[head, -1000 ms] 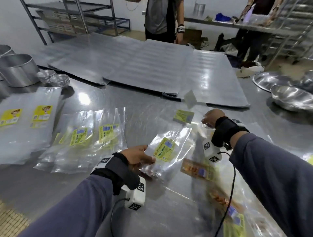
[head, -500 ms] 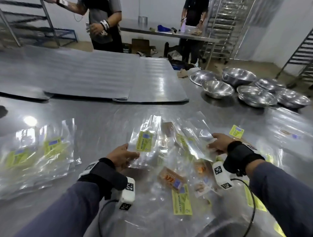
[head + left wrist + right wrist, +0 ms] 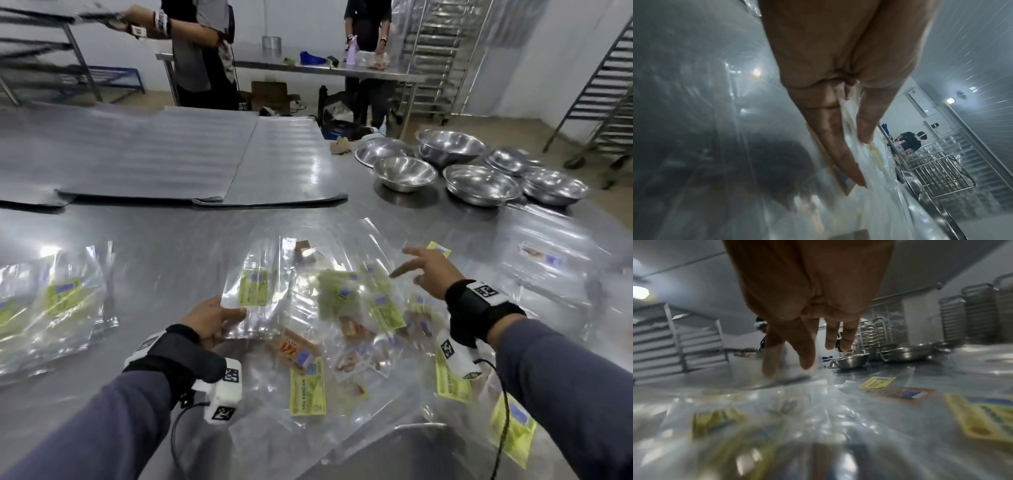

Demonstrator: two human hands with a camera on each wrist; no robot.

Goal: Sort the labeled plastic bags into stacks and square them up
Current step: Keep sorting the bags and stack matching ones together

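Clear labeled bags [image 3: 342,308], seemingly jumbled

Bare steel table [image 3: 178,236] lies open between my loose bag pile [image 3: 342,308] and the sorted stack [image 3: 58,305] on my left. Beyond it the grey mats [image 3: 191,161] block the way; steel bowls [image 3: 479,183] crowd the far right.

bag labels [image 3: 719,420] blurred, left stack [image 3: 51,308] cut off

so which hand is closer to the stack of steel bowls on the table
Right. The right hand hovers open over the loose bags, just in front of the steel bowls. The left hand is farther back and to the left, pinching a green-labelled bag.
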